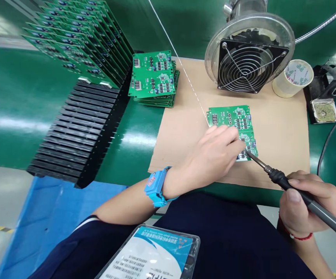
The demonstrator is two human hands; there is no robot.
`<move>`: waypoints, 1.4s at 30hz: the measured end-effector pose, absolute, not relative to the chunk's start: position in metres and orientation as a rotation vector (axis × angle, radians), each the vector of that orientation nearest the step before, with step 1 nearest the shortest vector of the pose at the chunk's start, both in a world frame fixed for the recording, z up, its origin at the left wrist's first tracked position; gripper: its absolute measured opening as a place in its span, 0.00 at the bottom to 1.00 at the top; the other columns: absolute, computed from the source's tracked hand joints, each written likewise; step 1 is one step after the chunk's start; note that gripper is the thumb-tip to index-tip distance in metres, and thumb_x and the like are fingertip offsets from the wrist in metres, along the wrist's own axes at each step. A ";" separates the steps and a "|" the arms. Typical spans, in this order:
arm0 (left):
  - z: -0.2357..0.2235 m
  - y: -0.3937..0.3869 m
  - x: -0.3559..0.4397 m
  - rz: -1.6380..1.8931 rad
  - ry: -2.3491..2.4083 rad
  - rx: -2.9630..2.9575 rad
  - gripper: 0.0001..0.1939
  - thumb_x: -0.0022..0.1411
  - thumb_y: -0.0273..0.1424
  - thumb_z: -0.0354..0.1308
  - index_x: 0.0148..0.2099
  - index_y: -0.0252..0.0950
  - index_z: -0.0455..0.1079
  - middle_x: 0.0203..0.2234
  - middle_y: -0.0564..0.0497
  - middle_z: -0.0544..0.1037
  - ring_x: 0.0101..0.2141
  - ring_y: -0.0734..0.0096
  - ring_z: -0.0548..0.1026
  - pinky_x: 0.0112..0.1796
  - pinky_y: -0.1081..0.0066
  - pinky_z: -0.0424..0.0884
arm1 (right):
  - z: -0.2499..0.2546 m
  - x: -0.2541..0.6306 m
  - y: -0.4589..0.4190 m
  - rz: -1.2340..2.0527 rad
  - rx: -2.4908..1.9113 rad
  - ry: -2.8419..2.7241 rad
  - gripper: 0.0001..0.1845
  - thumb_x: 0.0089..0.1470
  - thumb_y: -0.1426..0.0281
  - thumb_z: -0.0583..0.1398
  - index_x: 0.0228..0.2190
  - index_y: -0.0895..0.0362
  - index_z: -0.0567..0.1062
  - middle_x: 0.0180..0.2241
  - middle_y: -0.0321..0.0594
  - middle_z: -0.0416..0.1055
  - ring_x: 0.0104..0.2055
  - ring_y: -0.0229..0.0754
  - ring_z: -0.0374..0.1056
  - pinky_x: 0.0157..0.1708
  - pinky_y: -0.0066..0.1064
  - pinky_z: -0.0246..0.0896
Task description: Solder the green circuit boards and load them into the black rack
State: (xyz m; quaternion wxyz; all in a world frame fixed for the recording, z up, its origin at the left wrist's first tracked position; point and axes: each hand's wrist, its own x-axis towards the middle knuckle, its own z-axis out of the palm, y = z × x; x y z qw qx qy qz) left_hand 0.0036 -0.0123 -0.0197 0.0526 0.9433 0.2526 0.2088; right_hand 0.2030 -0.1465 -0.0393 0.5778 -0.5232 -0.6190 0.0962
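A green circuit board (245, 112) lies on a brown cardboard sheet (185, 135). My left hand (217, 151) rests over the board's lower left part, its fingers pinched on a thin solder wire (182, 68) that runs down from the top of the view. The fingertips and the wire's end are partly hidden. In my right hand (310, 201) is a soldering iron (281, 180), gripped by its dark handle. The iron's tip meets the board's lower right part, close to my left fingertips.
Beyond the board stands a fume extractor fan (245, 66). To its right are a tape roll (292, 79) and an iron stand with a sponge (324, 111). Stacked boards (153, 75) sit left, beside a black slotted rack (72, 131) holding upright boards (81, 38).
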 end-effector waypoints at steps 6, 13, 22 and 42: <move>-0.019 -0.012 0.002 0.641 0.719 2.839 0.17 0.74 0.22 0.44 0.38 0.34 0.73 0.31 0.49 0.71 0.33 0.66 0.66 0.35 0.67 0.65 | -0.039 0.203 -0.145 0.236 -1.208 -1.458 0.14 0.55 0.78 0.64 0.44 0.57 0.79 0.26 0.36 0.70 0.25 0.39 0.66 0.22 0.36 0.61; -0.015 -0.010 -0.003 0.637 0.776 2.801 0.14 0.70 0.19 0.46 0.38 0.34 0.72 0.32 0.48 0.72 0.35 0.66 0.68 0.38 0.67 0.68 | -0.039 0.202 -0.146 0.223 -1.216 -1.448 0.13 0.55 0.78 0.63 0.43 0.57 0.78 0.26 0.36 0.71 0.25 0.40 0.67 0.21 0.36 0.62; -0.017 -0.015 0.000 0.798 0.747 2.879 0.13 0.71 0.20 0.51 0.36 0.36 0.73 0.29 0.51 0.73 0.33 0.65 0.64 0.37 0.64 0.60 | -0.038 0.203 -0.149 0.182 -1.211 -1.452 0.12 0.56 0.77 0.63 0.43 0.56 0.78 0.25 0.35 0.70 0.24 0.40 0.65 0.21 0.36 0.62; -0.013 -0.010 0.003 0.652 0.723 3.004 0.14 0.72 0.21 0.48 0.36 0.37 0.72 0.30 0.50 0.73 0.33 0.65 0.68 0.36 0.64 0.63 | -0.039 0.202 -0.153 0.177 -1.303 -1.446 0.06 0.57 0.71 0.64 0.39 0.53 0.76 0.24 0.35 0.68 0.26 0.42 0.67 0.24 0.38 0.65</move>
